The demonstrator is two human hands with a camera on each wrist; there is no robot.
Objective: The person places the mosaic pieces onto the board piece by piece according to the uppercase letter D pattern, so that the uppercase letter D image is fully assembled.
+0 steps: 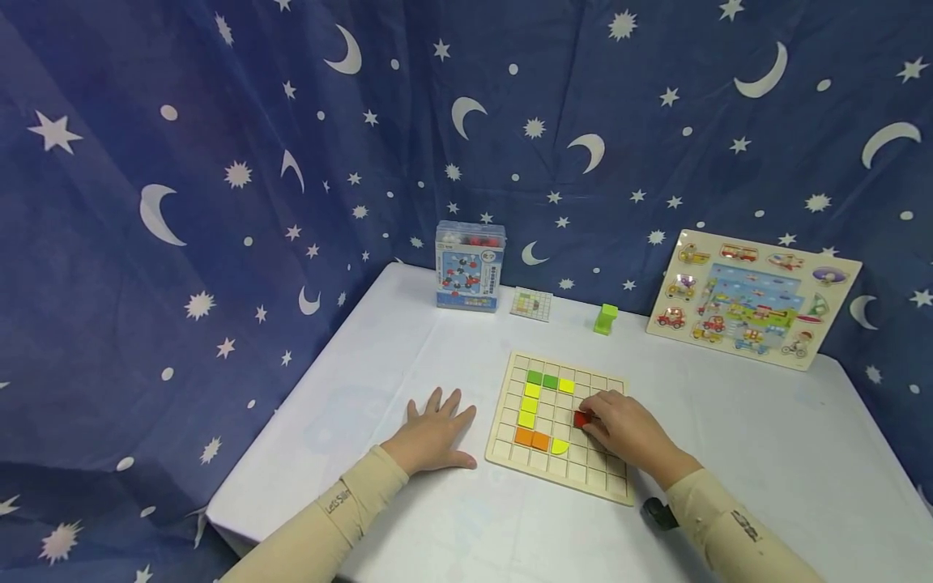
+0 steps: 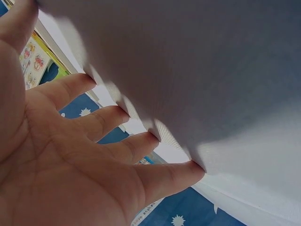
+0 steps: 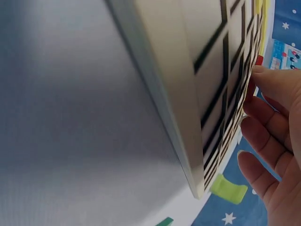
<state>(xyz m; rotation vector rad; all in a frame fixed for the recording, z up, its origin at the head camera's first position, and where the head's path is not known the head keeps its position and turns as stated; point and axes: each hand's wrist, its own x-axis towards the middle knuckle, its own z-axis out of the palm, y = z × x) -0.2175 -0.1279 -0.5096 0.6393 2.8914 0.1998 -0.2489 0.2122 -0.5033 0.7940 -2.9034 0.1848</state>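
Observation:
A wooden grid board [image 1: 576, 476] lies on the white table. On it, two green square tiles [image 1: 543, 380] and several yellow tiles [image 1: 528, 405] stand above two orange tiles [image 1: 531, 438] and a yellow rounded tile [image 1: 559, 446]. Over the board's right half, my right hand [image 1: 628, 427] pinches a red tile [image 1: 581, 419] between thumb and fingers; the right wrist view shows the red tile's edge [image 3: 259, 60] by the thumb tip. Left of the board, my left hand [image 1: 432, 437] rests on the tablecloth with spread fingers, their tips touching the cloth in the left wrist view.
At the back stand a clear-lidded box [image 1: 469, 271] with molecule pictures, a small pattern card [image 1: 532, 304] and a light green block [image 1: 605, 318]. A vehicle picture puzzle [image 1: 754, 301] leans at the back right. Beside my right wrist lies a black object [image 1: 659, 513].

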